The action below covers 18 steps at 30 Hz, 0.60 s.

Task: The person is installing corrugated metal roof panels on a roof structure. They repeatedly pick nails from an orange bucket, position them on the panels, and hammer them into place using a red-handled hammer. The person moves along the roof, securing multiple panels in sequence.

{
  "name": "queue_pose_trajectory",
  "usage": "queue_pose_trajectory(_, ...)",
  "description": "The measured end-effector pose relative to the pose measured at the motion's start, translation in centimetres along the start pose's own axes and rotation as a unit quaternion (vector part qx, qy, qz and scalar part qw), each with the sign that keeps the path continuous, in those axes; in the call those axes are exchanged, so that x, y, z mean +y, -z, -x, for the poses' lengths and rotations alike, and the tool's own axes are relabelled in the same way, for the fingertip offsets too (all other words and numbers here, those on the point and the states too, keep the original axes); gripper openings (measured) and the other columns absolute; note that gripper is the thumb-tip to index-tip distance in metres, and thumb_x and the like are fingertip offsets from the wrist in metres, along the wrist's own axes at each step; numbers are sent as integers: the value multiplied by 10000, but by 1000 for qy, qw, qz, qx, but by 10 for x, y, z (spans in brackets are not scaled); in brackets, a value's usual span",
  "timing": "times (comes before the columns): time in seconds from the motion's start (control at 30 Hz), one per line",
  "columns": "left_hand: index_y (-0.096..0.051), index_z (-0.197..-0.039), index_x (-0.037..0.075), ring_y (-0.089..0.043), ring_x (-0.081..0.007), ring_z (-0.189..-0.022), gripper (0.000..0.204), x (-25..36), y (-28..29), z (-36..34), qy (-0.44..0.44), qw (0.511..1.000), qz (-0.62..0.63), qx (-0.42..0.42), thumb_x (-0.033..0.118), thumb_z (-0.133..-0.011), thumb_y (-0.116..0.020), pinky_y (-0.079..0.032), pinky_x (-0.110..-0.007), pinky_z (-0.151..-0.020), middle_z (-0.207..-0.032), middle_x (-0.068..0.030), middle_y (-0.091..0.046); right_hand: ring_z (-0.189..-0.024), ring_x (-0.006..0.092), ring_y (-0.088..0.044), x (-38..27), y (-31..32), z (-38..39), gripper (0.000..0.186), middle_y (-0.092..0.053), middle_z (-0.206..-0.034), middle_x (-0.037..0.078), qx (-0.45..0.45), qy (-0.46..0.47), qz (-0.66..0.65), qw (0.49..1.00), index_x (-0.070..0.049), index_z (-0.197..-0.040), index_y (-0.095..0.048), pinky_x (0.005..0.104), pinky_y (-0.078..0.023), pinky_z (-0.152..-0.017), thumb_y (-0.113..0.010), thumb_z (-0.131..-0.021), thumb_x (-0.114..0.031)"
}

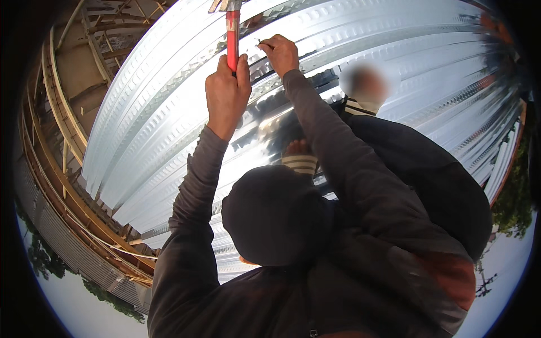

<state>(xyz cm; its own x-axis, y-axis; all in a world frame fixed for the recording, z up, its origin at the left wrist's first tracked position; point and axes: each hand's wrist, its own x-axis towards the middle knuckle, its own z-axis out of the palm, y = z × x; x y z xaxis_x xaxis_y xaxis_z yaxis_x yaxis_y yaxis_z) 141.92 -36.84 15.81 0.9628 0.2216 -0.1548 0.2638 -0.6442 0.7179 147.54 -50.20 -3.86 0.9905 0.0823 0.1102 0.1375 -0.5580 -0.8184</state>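
Observation:
My left hand (pixel 227 94) is closed round the red handle (pixel 232 42) of a claw hammer. The hammer stands with its metal head (pixel 226 5) at the top edge of the view, partly cut off. To its right, my right hand (pixel 283 55) pinches a small, thin dark piece (pixel 259 41) that looks like a nail. Its fingertips are close to the ribbed, shiny metal sheeting (pixel 163 107); whether the piece touches the metal I cannot tell.
My bent knees (pixel 276 217) in dark trousers and striped cuffs (pixel 300 163) are over the sheeting. At the left, the sheeting ends at a curved-looking edge above a timber framework (pixel 70 124) with a drop below. Trees (pixel 513 208) stand beyond at the right.

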Motion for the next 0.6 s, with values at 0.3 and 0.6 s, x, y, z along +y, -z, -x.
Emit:
queue_pose_trajectory(0.3,-568,-856,-19,-615,-435,-525,331,-6,-12,-8,-102,993,-61,12,269,-1012,-615,-482,-498,-504,-587,-249,-589,-787,283,-697,7,-2,-9,129,-723,-880,80,1,6,49,999,-80,-893,-807,390,-554,-739,-792,-853,-202)
queue_pose_trajectory(0.6,-591,-893,-36,-591,-427,-489,316,-7,-15,-10,-143,986,-62,52,255,-1015,-605,-459,-508,-483,-553,-228,-570,-769,296,-704,14,-15,-8,167,-731,-854,98,10,-34,52,998,-85,-889,-809,398,-562,-741,-817,-839,-243)
